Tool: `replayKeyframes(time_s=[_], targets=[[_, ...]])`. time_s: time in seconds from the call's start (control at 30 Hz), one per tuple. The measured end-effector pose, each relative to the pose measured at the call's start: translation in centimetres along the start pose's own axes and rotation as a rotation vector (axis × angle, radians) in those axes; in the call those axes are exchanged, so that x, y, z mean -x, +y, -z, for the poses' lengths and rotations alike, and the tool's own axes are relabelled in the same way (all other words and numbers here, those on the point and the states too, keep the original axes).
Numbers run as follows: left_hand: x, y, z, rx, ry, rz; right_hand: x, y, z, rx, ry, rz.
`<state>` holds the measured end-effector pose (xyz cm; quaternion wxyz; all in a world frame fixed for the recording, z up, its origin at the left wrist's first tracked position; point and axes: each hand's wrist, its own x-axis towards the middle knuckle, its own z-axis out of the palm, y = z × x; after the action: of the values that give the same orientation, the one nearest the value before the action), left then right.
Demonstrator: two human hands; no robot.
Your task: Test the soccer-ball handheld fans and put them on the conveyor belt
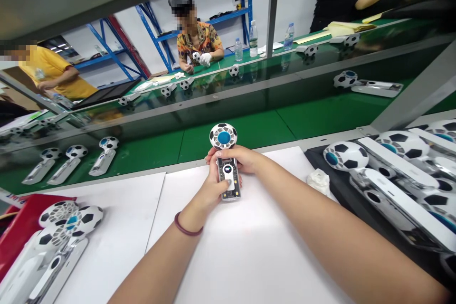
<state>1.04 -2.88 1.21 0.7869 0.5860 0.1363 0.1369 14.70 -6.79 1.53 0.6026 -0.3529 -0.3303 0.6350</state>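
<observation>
Over the white worktop (pixel 242 256), the left hand (pixel 213 184) is grasping the football-headed handheld fan (pixel 230 162) by its handle (pixel 231 194), thumb resting on the front; the right hand (pixel 242 157) is gripping below the ball head (pixel 223 137), presumably steadying the display (pixel 227 169) for reading
</observation>
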Motion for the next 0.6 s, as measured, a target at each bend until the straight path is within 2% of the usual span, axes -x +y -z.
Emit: replayKeyframes(time_s=[0.33,0.43,0.6], targets=[[0.0,-0.3,1.1,-0.081,-0.023,0.005,0.0,0.2,0.1,0.047,-0.022,-0.012],[0.2,-0.5,1.5,-0.095,-0.048,-0.009,0.0,0.3,-0.3,0.061,0.007,0.012],[0.1,-1.2,2.5,0.008,-0.095,-0.032,0.6,-0.9,-1.1,0.201,0.051,-0.017]])
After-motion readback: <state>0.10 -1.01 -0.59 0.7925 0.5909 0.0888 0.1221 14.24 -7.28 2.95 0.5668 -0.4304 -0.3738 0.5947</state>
